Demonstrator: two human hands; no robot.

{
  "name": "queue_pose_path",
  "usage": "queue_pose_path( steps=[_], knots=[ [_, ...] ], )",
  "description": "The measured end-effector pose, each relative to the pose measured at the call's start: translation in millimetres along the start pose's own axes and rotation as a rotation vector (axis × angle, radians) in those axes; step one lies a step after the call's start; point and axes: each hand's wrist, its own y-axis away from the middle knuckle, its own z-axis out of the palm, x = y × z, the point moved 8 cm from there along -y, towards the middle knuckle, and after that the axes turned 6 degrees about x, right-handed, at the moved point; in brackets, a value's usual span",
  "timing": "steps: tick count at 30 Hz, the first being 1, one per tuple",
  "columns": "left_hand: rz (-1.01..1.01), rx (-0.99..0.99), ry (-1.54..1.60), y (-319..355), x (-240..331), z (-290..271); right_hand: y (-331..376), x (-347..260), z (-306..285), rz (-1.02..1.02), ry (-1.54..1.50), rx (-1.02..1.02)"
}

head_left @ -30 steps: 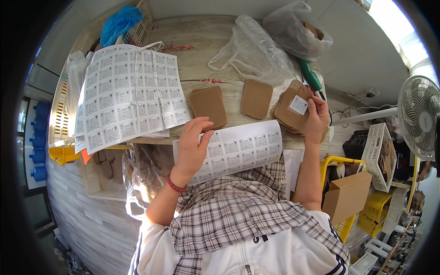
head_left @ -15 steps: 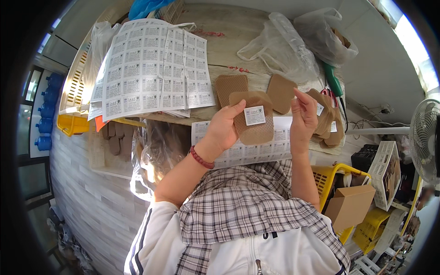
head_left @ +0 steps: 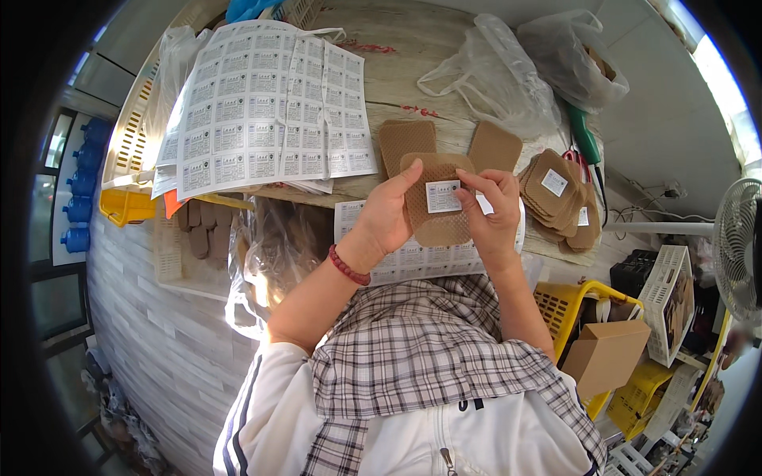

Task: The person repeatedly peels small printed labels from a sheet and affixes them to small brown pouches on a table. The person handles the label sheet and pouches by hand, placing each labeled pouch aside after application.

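Observation:
My left hand [head_left: 386, 218] and my right hand [head_left: 489, 214] hold one tan perforated pad [head_left: 435, 202] between them, above the table edge. A small white label [head_left: 443, 196] sits on the pad's face, and my right fingertips press on its right edge. Two bare tan pads [head_left: 405, 140] lie on the wooden table [head_left: 413, 47] just behind it. To the right is a stack of labelled tan pads [head_left: 559, 194]. A label sheet [head_left: 413, 258] lies under my hands.
Large label sheets [head_left: 262, 111] cover the table's left. Clear plastic bags [head_left: 496, 75] lie at the back right, with green-handled scissors [head_left: 586, 143] beside them. A yellow basket [head_left: 567, 305], a cardboard box [head_left: 607, 357] and a fan [head_left: 738, 238] stand to the right.
A second ago my hands were apart on the table. They have come together holding a tan pad, and the label is now being pressed onto it.

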Motion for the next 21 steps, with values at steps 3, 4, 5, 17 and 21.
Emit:
queue_pose_path(
  steps=[3, 4, 5, 17, 21],
  knots=[
    [-0.021, -0.015, 0.018, -1.3, -0.1, -0.2, 6.6, 20.0, -1.0, 0.329, -0.355, 0.066],
    [-0.017, -0.011, 0.015, -1.4, 0.0, -0.4, 7.4, 18.6, -5.0, 0.269, -0.309, 0.089],
    [-0.012, -0.008, 0.011, -1.5, 0.2, -0.4, 9.6, 19.4, -8.9, 0.209, -0.264, 0.112],
    [0.033, 0.055, -0.061, -0.3, -4.7, -3.2, 10.9, -6.4, -3.7, -0.058, 0.027, 0.108],
    [0.049, 0.076, -0.093, 0.3, -3.0, -0.8, 13.5, -3.0, -2.9, -0.038, -0.033, 0.135]
  ],
)
